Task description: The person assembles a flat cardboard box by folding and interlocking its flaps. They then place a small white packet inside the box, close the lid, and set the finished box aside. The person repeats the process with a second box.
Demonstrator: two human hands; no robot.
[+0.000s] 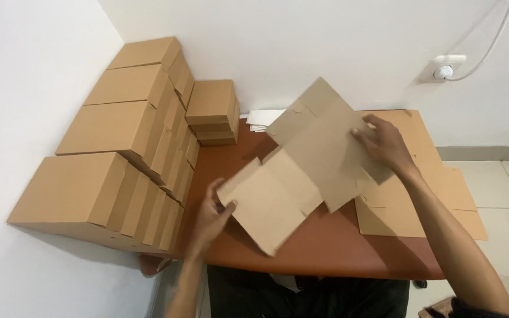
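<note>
A flat, die-cut brown cardboard box blank is held tilted above the reddish-brown table. My left hand grips its near left corner, thumb on top. My right hand holds its far right edge, fingers spread over the card. The blank is unfolded, with creases and flaps visible.
Several folded brown boxes are stacked in rows against the left wall, with a smaller stack behind. More flat blanks lie on the table's right side. White papers sit at the back. A wall socket with a white cable is on the right.
</note>
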